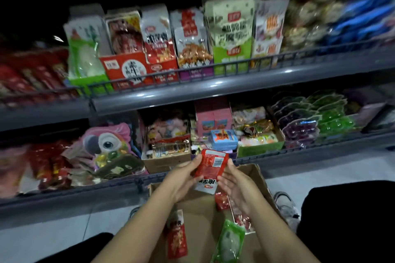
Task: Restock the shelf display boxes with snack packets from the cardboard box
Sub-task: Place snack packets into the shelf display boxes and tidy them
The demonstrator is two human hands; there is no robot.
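Note:
A small stack of red snack packets [211, 165] is held upright above the open cardboard box [198, 209]. My left hand [181, 179] grips the stack's left edge with thumb and fingers. My right hand [235, 183] cups its right side, fingers nearly straight against the packets. Inside the box lie a red packet [176, 239], a green packet [229, 241] and more red ones [222, 199]. On the upper shelf stand several display boxes, among them a red one [126, 68] and a green one [232, 55].
The lower shelf [64, 194] carries open cartons of sweets [168, 147], a blue box [224, 140] and a parrot-shaped pack [106, 141]. A wire rail [192, 74] fronts the upper shelf. My knees and a shoe [286, 205] flank the box on the tiled floor.

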